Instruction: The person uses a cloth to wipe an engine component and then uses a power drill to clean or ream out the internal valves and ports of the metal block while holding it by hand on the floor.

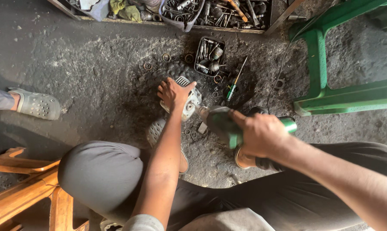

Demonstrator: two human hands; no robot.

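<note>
Finned metal engine part (pixel 189 100), judged heavy, rigid and greasy, is pinned to the floor (pixel 95 72) under the spread left hand (pixel 173 92); right hand (pixel 262 134) is wrapped around the green power tool (pixel 223 124).

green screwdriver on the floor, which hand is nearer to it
Left. The left hand rests on the metal engine part, just left of the screwdriver. The right hand grips the green power tool lower down, farther from it.

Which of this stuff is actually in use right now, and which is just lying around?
In use:
left hand pressing down the metal engine part
right hand gripping the green power tool

Lying about:
screwdriver
small tray of bits
washers
green stand
</note>
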